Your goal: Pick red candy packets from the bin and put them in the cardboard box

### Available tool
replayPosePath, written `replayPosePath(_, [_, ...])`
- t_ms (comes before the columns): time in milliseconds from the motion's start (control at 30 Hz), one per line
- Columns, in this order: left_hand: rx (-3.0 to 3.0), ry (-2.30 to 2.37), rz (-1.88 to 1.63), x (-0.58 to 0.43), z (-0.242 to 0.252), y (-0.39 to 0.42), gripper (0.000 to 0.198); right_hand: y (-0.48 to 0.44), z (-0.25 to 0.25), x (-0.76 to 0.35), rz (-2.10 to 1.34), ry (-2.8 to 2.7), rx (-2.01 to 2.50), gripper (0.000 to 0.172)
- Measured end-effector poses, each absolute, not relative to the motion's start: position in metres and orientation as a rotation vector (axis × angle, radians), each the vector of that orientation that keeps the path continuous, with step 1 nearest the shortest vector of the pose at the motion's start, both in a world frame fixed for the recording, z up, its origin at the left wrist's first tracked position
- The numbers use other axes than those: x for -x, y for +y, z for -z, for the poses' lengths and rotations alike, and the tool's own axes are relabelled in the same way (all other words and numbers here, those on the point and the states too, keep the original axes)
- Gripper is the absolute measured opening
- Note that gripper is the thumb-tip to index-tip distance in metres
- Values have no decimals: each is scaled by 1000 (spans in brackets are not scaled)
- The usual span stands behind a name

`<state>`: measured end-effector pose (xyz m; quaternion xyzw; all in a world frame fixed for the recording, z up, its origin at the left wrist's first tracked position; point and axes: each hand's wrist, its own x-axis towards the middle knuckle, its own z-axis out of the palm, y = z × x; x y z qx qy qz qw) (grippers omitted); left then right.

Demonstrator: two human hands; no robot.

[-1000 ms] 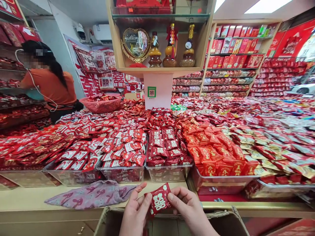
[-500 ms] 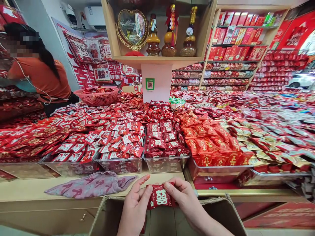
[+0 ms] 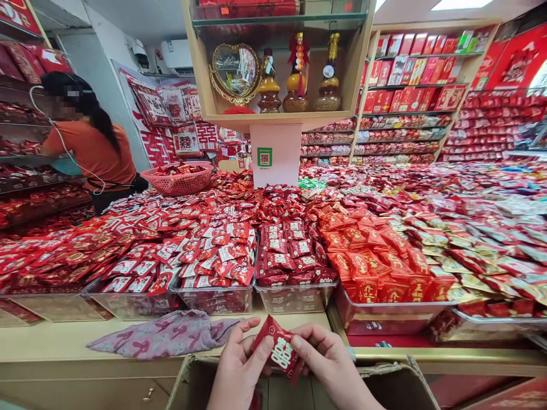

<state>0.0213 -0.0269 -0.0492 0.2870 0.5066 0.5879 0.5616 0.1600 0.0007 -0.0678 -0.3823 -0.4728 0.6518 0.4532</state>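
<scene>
Three bottles (image 3: pixel 295 74), perhaps; one basket (image 3: pixel 178 183).

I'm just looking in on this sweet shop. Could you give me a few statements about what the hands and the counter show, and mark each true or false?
1. Both the left hand and right hand hold one red packet. True.
2. The packet lies flat on the counter. False: it is held above a cardboard box.
3. A purple cloth lies left of the hands. True.
4. The pink basket holds nothing. False: red packets fill it.
</scene>
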Motion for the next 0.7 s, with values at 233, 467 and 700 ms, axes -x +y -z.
replayPosePath(233, [-643,1114,-1378,-23,48,-27,47,2,66,-163,-1589,-1090,928,33])
replayPosePath(467, [-771,1088,-1231,-19,49,-29,47,4,67,-167,-1586,-1070,919,33])
replayPosePath(700, [-763,1190,-1335,-4,30,-19,43,3,68,-169,-1105,-1490,973,39])
